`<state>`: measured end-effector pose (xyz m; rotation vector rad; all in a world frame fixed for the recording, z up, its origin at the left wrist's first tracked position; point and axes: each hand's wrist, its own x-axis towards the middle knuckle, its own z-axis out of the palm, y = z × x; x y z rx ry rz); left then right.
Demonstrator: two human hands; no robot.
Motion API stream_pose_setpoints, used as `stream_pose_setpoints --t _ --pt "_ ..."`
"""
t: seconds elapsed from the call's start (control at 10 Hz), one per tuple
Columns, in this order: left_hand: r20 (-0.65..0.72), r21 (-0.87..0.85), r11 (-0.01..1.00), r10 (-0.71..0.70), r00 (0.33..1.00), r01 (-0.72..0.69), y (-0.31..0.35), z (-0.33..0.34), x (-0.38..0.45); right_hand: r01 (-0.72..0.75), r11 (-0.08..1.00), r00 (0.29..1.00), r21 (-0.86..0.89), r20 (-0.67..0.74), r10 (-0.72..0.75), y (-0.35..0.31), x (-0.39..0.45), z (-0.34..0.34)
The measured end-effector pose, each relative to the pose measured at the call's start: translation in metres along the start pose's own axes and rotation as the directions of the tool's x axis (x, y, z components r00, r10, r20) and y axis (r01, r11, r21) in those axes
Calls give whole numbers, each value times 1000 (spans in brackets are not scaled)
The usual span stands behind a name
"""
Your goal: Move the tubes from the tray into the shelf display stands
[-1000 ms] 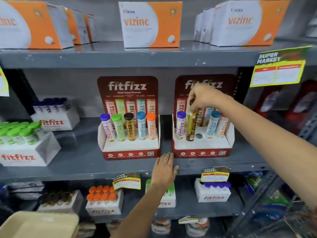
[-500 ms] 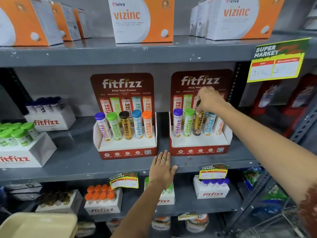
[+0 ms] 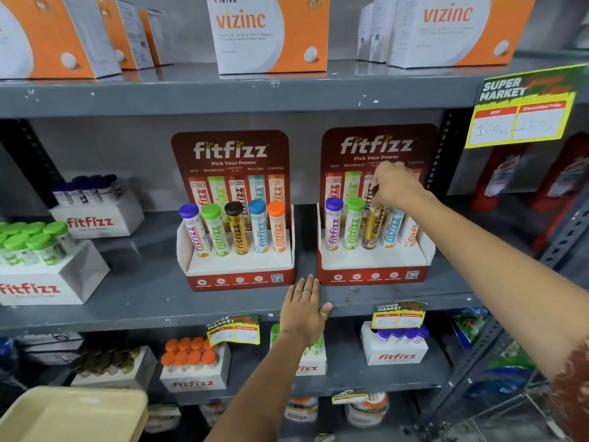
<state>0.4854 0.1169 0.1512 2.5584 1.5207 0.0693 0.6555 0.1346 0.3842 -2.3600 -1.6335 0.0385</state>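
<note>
Two red fitfizz display stands sit on the middle shelf. The left stand [image 3: 239, 277] holds several tubes with purple, green, brown, blue and orange caps. In the right stand [image 3: 373, 269], my right hand [image 3: 393, 186] grips the brown cap of a gold tube [image 3: 373, 228] standing in the middle slot, between a green-capped tube [image 3: 353, 223] and a blue tube [image 3: 391, 229]. My left hand [image 3: 304, 309] rests flat on the shelf's front edge [image 3: 159, 314], fingers together, holding nothing. A beige tray [image 3: 76, 416] shows at the bottom left; I see no tubes in its visible part.
White fitfizz boxes of green-capped tubes [image 3: 35, 266] and dark-capped tubes [image 3: 95, 208] stand at the left of the shelf. Orange vizinc boxes [image 3: 271, 33] line the shelf above. Yellow price tags [image 3: 522, 110] hang from shelf edges. More boxed tubes [image 3: 191, 362] fill the shelf below.
My right hand lowered the gold tube from a tilted position above the stand into the middle slot, where it now stands almost upright. My left hand stayed on the shelf edge.
</note>
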Motion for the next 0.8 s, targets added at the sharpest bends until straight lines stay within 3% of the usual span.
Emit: stream_pose_setpoints --t 0.5,0.7,0.8 --pt "11 -6 1000 -10 1000 10 1 -1 0 89 993 995 -75 -46 -93 9 -3 35" --pt "67 -37 999 7 998 -5 0 -11 -2 153 971 962 -184 -197 -189 -4 -26 37" --pt "-24 -112 994 5 1000 -7 -2 -17 -9 237 963 912 -130 -311 -266 -10 -40 46"
